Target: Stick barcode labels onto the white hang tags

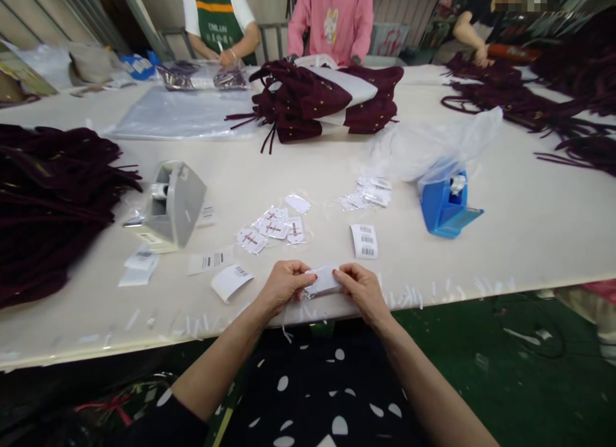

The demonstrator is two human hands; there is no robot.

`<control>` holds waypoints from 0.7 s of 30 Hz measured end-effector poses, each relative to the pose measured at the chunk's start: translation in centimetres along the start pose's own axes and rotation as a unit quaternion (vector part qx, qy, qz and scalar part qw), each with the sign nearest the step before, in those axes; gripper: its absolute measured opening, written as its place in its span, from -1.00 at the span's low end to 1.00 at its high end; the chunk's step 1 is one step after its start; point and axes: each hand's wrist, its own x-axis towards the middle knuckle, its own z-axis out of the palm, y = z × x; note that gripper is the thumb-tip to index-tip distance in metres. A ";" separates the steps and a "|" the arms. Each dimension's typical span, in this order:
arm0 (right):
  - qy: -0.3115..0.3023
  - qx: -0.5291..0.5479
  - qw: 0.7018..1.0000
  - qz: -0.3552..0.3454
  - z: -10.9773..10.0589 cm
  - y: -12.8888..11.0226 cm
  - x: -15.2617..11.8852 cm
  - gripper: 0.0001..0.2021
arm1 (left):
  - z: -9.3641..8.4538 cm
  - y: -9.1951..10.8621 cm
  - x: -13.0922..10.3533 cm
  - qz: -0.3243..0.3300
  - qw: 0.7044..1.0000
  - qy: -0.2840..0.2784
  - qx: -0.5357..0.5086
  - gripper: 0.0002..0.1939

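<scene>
The white card (324,281) is at the lower centre of the frame, just above the near edge of the table (539,242). The person's left hand (287,285) pinches its left end between thumb and fingers, and the right hand (362,289) pinches its right end the same way. Something clear and shiny shows at the card's lower left corner.

Just above the hands, slightly left of centre, lie several tags (273,227) in clear wrapping, with a blank-faced one (298,203) near them. A barcode sheet (364,241) lies above the right hand; a curled label (231,282) lies left of the left hand. Further up, right of centre, is a loose pile of labels (369,193).

A grey dispenser (178,203) stands at centre left and a blue dispenser (440,208) at centre right, clear plastic (423,145) touching its top. A dark maroon heap (43,210) fills the left edge, and a maroon bundle (308,101) lies at upper centre. Behind it stands a person in a pink top (332,24); at upper left another wears a green apron (219,27).
</scene>
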 end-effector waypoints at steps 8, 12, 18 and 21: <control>-0.009 0.020 0.999 0.042 -0.3 0.0 0.0 -0.76 | -0.1 0.7 -0.5 -0.009 0.997 -0.001 0.075 -0.84; -0.014 0.031 0.997 0.067 -0.6 0.0 0.2 -0.75 | -0.6 0.7 -0.4 -0.024 0.996 0.004 0.082 -0.83; 0.002 -0.061 0.998 0.018 -0.7 0.3 0.3 -0.77 | -1.1 0.5 0.0 -0.021 0.982 0.014 0.188 -0.89; 0.012 -0.104 0.994 0.010 -0.8 0.2 0.1 -0.77 | -1.0 0.7 -0.1 -0.018 0.966 0.028 0.257 -0.89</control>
